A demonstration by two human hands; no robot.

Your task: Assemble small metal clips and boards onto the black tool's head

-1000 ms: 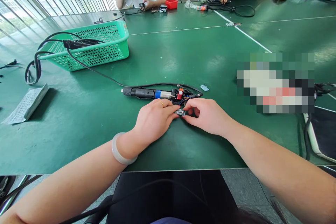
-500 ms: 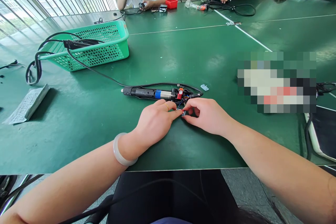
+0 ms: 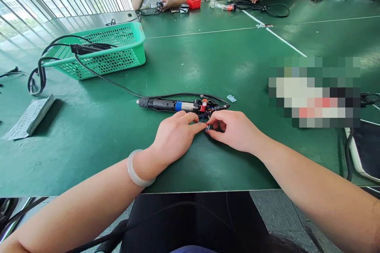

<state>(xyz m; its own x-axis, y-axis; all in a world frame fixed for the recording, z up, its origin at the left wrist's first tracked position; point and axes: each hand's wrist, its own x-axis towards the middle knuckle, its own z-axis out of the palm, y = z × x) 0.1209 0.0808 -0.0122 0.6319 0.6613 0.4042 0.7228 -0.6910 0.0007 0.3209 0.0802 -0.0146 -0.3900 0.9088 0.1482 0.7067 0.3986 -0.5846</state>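
A black handheld device (image 3: 166, 105) with a blue band, a silver section and bared wires lies on the green table. Just in front of its wired end, my right hand (image 3: 233, 128) pinches a small dark part (image 3: 207, 127) between thumb and index finger. My left hand (image 3: 176, 136), with a ring on one finger, reaches the same spot from the left. Its index fingertip touches the small part, and its other fingers rest beside the device. A black cable (image 3: 113, 82) runs from the device toward the basket. A small pale label (image 3: 231, 98) lies behind my right hand.
A green basket (image 3: 113, 63) holding black cables stands at the back left. A paper-covered block (image 3: 35, 116) lies at the left. A blurred-out patch covers objects at the right, near a dark pad (image 3: 366, 146). Two people sit across the table, by a red box (image 3: 194, 3).
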